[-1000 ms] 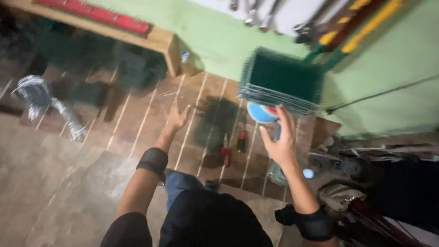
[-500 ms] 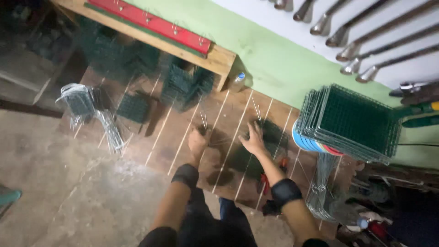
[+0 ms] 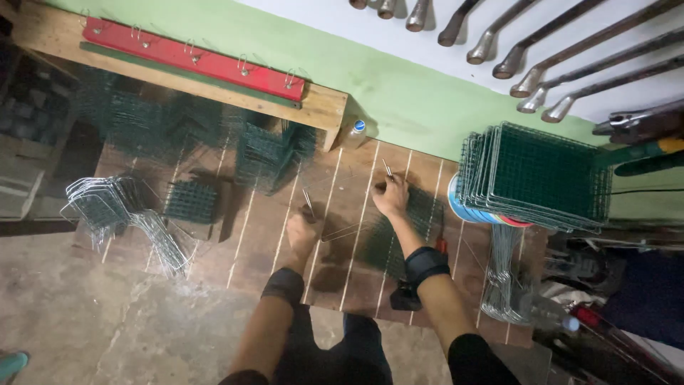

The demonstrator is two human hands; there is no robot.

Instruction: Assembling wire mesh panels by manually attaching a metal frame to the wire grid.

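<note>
My left hand rests on the brown tiled floor panel, fingers closed around a thin metal wire piece that sticks up from it. My right hand is a little farther away, pinching another thin metal rod above a flat green wire mesh panel lying on the floor. Both wrists wear dark bands. A bent bare wire lies between the two hands.
A stack of green mesh panels leans at the right over a round blue-rimmed object. More mesh pieces and bare wire frames lie at left. A wooden bench with a red bar stands against the green wall; long metal tools hang above.
The view has swung left and steadied. Both hands came down from reaching toward the stacked panels to the floor mesh, and each now holds a thin wire.
</note>
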